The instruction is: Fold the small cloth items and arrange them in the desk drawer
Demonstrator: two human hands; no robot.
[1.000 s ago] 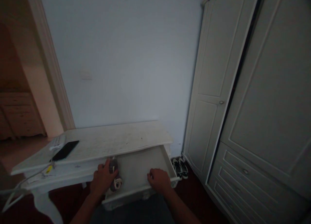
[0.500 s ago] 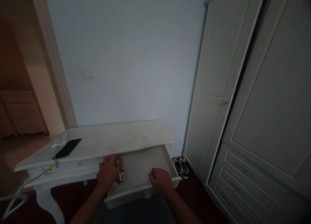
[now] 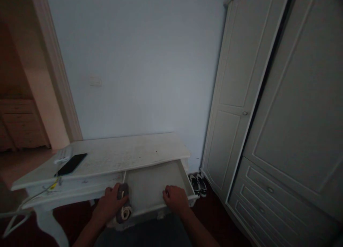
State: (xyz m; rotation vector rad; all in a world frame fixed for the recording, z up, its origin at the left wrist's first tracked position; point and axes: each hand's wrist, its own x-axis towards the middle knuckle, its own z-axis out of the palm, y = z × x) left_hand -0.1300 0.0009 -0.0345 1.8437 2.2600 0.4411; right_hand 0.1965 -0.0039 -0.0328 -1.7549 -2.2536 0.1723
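Note:
My left hand (image 3: 109,200) is closed around a rolled-up cloth (image 3: 124,207), grey-brown with a pale spiral at its near end. The roll is at the left front corner of a pulled-out white drawer (image 3: 150,182); whether it touches the drawer's edge I cannot tell. My right hand (image 3: 175,198) is over the drawer's right front part, its fingers curled in. What those fingers hold, if anything, is hidden. The drawer belongs to a white table (image 3: 128,150) with a worn top.
On the table's left part lie a dark phone (image 3: 72,164) and a white power strip (image 3: 63,155), with a cable trailing down the left side. Dark sneakers (image 3: 197,184) stand on the floor right of the drawer. A white wardrobe (image 3: 230,140) rises on the right.
My left hand has moved toward me and slightly left, bringing the rolled cloth from inside the drawer's left side to its front corner. The right hand has barely moved.

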